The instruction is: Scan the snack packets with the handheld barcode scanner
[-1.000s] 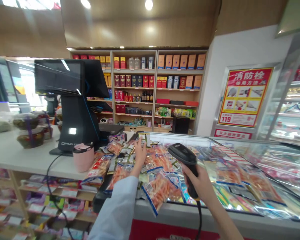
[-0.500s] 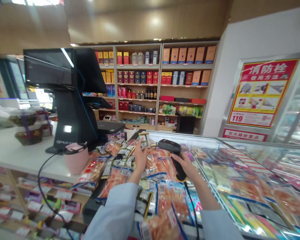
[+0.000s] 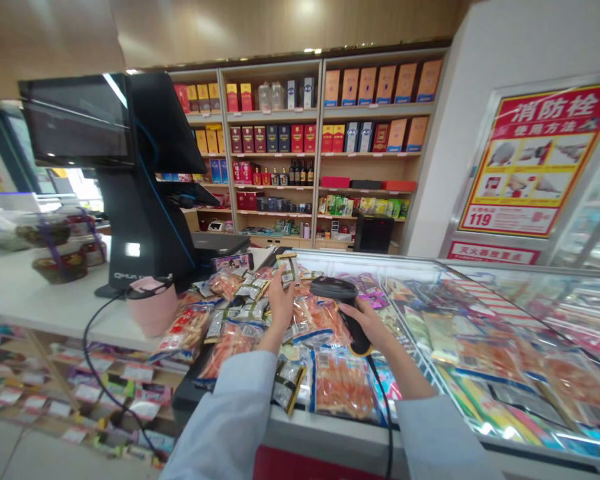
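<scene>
My left hand (image 3: 281,303) is closed on a small packet (image 3: 288,268), held upright with a printed barcode towards me. To its right, my right hand (image 3: 365,321) grips the handle of a black barcode scanner (image 3: 334,288). The scanner's head points left at the packet, a short gap apart, and its cable (image 3: 384,400) hangs down in front. Below both hands lie several clear bags of orange-pink food strips (image 3: 343,387) with blue edges. Several silver-and-green packets (image 3: 287,385) are mixed in with them.
At the left, a black point-of-sale terminal (image 3: 140,220) and a pink cup (image 3: 153,307) stand on the white counter (image 3: 5,277). Plastic tubs (image 3: 63,260) sit behind. A glass-edged freezer (image 3: 480,347) full of packages extends right. Stocked shelves (image 3: 275,117) line the back wall.
The view has tilted down slightly. A bag of orange strips at the counter's near edge is gone from sight. The scanner has shifted slightly left, closer to the packet in my left hand.
</scene>
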{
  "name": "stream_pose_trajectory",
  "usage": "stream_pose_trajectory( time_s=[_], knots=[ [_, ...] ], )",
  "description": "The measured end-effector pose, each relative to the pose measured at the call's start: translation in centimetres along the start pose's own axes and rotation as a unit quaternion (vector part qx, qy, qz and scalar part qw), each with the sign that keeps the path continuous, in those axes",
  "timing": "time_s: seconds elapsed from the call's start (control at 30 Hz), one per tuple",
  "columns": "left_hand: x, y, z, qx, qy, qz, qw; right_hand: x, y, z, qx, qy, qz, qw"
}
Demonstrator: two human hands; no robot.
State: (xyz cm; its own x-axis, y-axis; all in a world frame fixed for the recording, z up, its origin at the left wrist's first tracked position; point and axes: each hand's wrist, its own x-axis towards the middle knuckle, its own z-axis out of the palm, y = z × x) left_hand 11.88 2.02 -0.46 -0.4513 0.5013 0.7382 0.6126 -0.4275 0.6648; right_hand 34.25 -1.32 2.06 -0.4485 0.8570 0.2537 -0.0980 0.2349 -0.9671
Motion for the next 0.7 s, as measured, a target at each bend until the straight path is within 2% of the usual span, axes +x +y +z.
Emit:
stream_pose_trajectory(
  time_s=[0.27,0.47,0.7],
  knots=[
    [0.0,0.2,0.0,-0.001,0.008,0.006,1.0,-0.3,-0.7,-0.3,0.015,0.004,0.006,1.0],
    [0.0,0.4,-0.1,0.004,0.013,0.003,1.0,-0.6,-1.2,-0.2,0.022,-0.027,0.016,0.999],
    [0.0,0.3,-0.1,0.007,0.017,0.004,1.0,-0.7,-1.4,-0.3,0.021,-0.024,0.018,0.999]
  ],
)
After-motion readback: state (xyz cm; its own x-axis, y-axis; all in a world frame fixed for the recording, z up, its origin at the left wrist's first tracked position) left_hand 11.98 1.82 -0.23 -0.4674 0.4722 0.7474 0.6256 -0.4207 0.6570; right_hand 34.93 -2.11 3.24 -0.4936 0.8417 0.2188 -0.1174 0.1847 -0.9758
